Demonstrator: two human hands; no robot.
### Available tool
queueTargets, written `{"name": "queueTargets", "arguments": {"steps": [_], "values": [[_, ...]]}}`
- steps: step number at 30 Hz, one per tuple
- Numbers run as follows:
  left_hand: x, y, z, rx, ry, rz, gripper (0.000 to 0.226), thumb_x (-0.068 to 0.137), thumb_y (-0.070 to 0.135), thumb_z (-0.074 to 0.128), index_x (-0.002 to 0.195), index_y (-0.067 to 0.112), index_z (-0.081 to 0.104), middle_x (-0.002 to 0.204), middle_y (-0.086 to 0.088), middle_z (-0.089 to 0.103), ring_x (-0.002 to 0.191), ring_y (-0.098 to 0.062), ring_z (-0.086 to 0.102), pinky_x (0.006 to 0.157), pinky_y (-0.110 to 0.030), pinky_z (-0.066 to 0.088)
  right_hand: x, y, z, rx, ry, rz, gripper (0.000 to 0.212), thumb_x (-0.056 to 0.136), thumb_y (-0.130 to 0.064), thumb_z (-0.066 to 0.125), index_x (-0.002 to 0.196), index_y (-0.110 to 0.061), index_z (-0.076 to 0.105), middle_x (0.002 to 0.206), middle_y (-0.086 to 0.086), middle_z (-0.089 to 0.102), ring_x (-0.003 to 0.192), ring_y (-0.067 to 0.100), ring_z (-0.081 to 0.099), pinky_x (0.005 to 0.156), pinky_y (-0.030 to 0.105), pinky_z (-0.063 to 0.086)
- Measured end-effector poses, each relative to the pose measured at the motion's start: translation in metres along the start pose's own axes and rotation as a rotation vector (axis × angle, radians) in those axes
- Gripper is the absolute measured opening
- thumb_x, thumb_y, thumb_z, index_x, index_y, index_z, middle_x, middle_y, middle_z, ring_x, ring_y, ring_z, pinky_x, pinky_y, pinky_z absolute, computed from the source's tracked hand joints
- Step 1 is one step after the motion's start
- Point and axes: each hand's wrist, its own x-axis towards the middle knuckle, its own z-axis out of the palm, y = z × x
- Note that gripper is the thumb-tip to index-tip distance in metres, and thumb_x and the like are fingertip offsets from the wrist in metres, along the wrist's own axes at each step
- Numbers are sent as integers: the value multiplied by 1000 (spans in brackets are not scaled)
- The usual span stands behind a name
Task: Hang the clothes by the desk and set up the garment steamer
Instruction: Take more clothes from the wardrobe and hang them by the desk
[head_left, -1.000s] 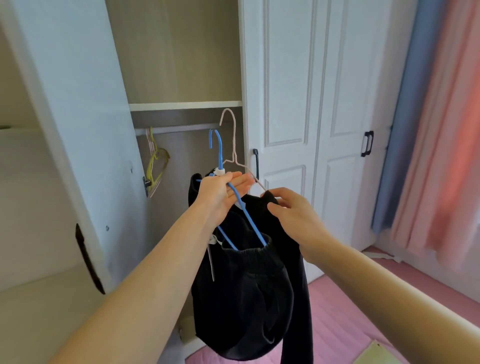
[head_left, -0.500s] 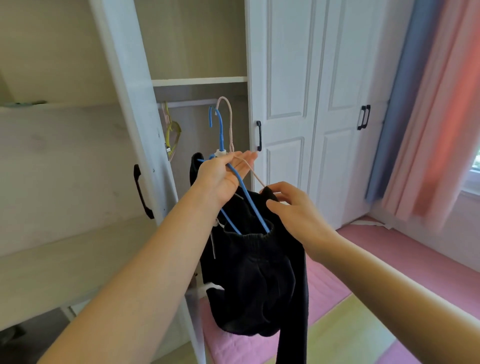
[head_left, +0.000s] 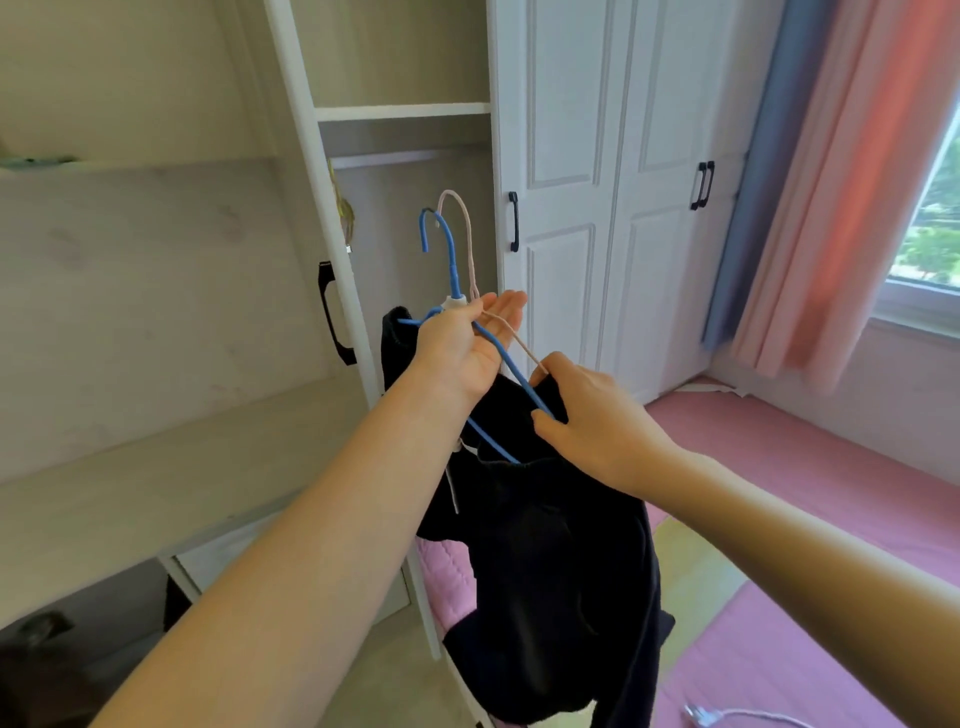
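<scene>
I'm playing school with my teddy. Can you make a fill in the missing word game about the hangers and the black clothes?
1. The left hand holds a pink hanger and a ____ hanger.
2. The clothes on the hangers are ____.
3. The right hand pinches the clothes near the blue hanger's ____ arm.

Missing words: blue; black; right

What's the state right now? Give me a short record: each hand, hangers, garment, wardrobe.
left hand: holds the necks of both hangers, fingers partly spread
right hand: pinching the black garment at the blue hanger's arm
blue hanger: in hand, hook free of any rail
pink hanger: in hand beside the blue one
black garment: draped on the hangers, hanging down
wardrobe door: open, rail visible inside
</scene>
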Motion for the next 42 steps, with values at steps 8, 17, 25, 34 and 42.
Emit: {"name": "queueTargets", "arguments": {"steps": [8,17,25,34,42], "values": [[-55,2,-2,43,-85,-64,17,101,6,37,99,-4,50,130,-24,54,119,-33,57,101,-39,44,-51,-22,-15,-301,99,-1,13,92,-32,48,95,-20,44,68,-6,51,53,15,46,45,28,29],[-99,1,15,68,-188,-51,14,101,6,38,102,-3,50,128,-27,55,116,-34,59,101,-43,45,-79,-21,-48,-316,153,-58,11,89,-32,51,90,-24,43,64,-4,51,54,20,47,48,29,33],[-137,-28,46,73,-194,19,15,100,5,40,107,-3,51,122,-27,59,102,-31,64,83,-40,56,-110,4,-89,-251,125,-122,7,86,-30,53,88,-25,49,60,-4,51,52,19,46,47,28,34],[-182,-52,51,-8,-98,129,23,99,3,41,118,-7,49,107,-25,66,93,-32,69,86,-39,55,-131,15,-113,-57,-8,-244,5,84,-29,56,84,-24,54,67,3,60,62,27,56,56,41,48],[-213,-54,26,-7,35,239,27,98,0,41,123,-8,47,103,-25,67,97,-31,69,87,-39,55,-130,10,-87,153,-143,-415,5,84,-21,58,80,-22,56,64,3,56,56,24,49,55,40,45]]}}
